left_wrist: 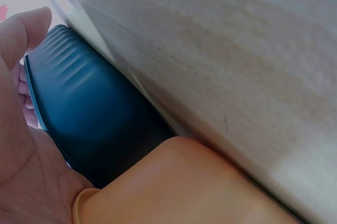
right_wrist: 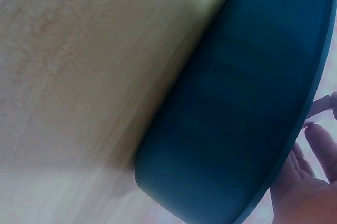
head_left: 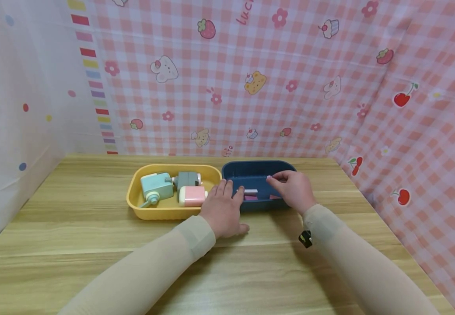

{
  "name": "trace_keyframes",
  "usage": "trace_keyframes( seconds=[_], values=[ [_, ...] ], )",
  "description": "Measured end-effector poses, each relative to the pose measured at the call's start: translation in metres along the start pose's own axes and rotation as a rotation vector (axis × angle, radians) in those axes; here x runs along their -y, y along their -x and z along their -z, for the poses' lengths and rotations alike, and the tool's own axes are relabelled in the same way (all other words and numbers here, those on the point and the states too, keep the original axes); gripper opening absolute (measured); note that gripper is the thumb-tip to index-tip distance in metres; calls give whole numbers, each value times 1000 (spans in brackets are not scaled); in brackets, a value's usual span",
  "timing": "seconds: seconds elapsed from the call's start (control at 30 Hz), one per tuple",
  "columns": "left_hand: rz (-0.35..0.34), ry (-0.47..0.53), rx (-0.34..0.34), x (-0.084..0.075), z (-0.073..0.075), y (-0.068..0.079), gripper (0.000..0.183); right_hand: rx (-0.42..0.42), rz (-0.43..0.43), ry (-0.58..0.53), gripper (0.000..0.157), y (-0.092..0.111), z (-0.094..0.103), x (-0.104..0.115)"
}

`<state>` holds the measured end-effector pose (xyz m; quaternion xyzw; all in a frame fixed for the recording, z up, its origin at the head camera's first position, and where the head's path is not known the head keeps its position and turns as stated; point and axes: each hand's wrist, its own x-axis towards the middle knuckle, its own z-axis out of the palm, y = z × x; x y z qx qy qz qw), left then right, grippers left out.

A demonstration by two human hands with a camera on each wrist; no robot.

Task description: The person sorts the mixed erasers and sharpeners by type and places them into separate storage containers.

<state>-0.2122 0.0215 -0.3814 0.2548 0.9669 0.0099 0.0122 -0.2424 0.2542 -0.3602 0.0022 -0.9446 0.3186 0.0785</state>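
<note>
My left hand (head_left: 222, 209) lies palm down with its fingers spread, across the point where the yellow tray (head_left: 160, 214) and the dark blue tray (head_left: 259, 166) meet. In the left wrist view its palm is beside both trays' walls. Over the right part of the blue tray, my right hand (head_left: 296, 191) pinches a small pinkish piece (head_left: 269, 178) between thumb and fingertips. In the right wrist view that piece (right_wrist: 318, 107) looks like a thin flat strip. Inside the blue tray lie a white flat block (head_left: 249, 192) and pink pieces (head_left: 250, 198), partly hidden by the front rim.
The yellow tray holds a mint-green box with a crank (head_left: 157, 186), a grey device (head_left: 188, 179) and a pink-and-cream bottle-shaped object (head_left: 192, 196). Both trays stand side by side on a wooden table (head_left: 93, 245). Patterned cloth (head_left: 219, 87) hangs behind.
</note>
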Motion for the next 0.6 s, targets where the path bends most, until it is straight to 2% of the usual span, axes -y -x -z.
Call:
trace_keyframes(
  seconds=[0.6],
  values=[
    [0,-5,5,0,0,1,109,2,-9,-3,40,0,-2,0]
  ],
)
